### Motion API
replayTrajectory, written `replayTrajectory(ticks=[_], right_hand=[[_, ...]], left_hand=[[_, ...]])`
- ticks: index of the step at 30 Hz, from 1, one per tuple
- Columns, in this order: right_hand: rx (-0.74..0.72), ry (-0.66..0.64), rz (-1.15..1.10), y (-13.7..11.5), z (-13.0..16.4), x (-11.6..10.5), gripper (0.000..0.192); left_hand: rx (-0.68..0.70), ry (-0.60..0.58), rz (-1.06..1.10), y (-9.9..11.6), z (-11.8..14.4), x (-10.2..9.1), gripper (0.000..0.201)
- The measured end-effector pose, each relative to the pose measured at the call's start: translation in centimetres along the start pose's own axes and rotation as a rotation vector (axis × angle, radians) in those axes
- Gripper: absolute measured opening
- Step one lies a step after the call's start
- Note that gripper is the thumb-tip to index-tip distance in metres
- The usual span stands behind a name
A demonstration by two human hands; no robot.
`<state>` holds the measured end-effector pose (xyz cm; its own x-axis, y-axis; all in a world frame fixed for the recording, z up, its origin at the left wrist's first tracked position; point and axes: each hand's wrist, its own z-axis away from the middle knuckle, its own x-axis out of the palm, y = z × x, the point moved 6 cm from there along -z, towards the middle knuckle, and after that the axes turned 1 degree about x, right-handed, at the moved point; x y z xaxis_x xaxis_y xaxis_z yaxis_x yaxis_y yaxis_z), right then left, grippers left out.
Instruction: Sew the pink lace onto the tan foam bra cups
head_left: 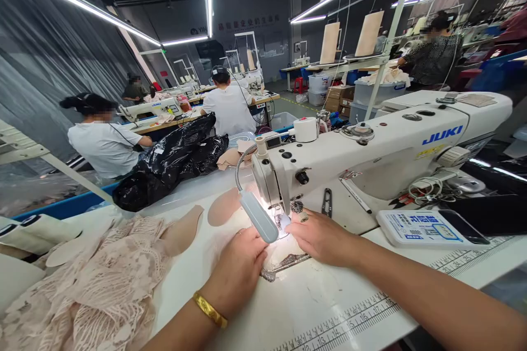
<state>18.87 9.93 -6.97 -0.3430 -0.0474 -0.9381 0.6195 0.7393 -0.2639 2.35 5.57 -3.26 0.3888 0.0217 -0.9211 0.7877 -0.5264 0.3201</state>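
Both the left hand (242, 261) and right hand (323, 238) flank a pale piece (283, 225) under the sewing machine (366, 148), right fingertips nearer, at its edge; its long axis and either hand's grip I cannot tell.

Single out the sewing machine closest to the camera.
The large white machine at right, with a grey lamp at its needle end; the others, like the far machine beyond the black bags, stand farther back.

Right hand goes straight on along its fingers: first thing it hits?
The right hand would likely meet the needle area first, right at its fingertips. The lamp is next in line, though its height is unclear.
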Motion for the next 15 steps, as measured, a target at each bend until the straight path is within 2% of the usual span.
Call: replayTrajectory(ticks=[5,9,15], right_hand=[[-0.002,0.010,0.002,-0.1,0.0,-0.2,0.021],[0.014,-0.019,0.010,-0.1,0.1,-0.1,0.020],[0.008,-0.041,0.027,0.1,0.1,0.3,0.019]], left_hand=[[0.128,0.128,-0.008,1.7,-1.3,0.0,0.024],[0.105,0.205,-0.020,1.4,-2.1,0.3,0.022],[0.070,0.229,-0.070,0.8,-2.1,1.1,0.022]])
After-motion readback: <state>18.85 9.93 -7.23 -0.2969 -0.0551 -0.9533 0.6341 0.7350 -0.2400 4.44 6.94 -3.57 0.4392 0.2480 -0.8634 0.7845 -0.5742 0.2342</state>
